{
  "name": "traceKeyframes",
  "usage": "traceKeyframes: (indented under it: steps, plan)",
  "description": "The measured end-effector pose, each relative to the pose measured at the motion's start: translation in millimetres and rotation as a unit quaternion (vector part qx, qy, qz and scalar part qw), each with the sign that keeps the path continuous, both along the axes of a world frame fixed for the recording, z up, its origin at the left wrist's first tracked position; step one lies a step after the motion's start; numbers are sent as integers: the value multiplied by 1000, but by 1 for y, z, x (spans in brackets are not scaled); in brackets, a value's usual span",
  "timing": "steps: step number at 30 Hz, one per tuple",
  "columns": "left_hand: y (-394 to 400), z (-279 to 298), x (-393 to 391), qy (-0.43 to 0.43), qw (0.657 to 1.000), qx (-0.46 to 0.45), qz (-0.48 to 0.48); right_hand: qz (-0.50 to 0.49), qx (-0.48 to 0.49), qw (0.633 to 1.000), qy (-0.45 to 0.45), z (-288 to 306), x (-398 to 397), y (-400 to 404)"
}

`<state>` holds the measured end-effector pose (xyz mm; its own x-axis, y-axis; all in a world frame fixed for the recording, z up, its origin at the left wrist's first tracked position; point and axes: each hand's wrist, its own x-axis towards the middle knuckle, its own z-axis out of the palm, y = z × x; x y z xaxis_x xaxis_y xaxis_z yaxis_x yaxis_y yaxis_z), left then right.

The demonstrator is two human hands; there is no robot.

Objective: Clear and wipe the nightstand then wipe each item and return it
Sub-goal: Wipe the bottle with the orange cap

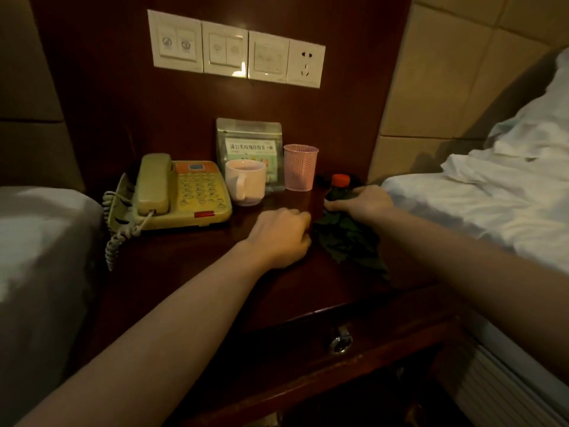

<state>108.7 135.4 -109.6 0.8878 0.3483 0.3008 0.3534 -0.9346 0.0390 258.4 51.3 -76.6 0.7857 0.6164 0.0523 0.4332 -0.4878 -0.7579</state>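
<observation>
Two hands: right hand (363,204) grasps dark red-capped bottle (338,188) through dark green cloth (348,238); left hand (281,234) clenched at its 9 o'clock; wipe fully before returning.

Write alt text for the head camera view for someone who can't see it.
A person's right hand grips a red-capped dark bottle and green cloth on a wooden nightstand; the left hand rests alongside. Behind stand a telephone, mug, tea pouch and pink cup.

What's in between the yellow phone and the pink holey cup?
A pink mug stands between the phone and the pink mesh cup, with a tea pouch propped behind it, seen in the head view.
</observation>
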Motion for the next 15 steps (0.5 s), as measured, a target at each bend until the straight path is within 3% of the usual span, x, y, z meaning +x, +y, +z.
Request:
traceKeyframes:
  steps: [7,12,15]
  plan:
    - [14,-10,16,-5,1000,26,-11,-44,50,998,1,-11,54,77]
    - [16,-10,17,3,1000,1,26,-89,72,989,98,-22,78,114]
    - [15,-8,19,15,1000,-1,27,-67,60,993,77,-24,89,121]
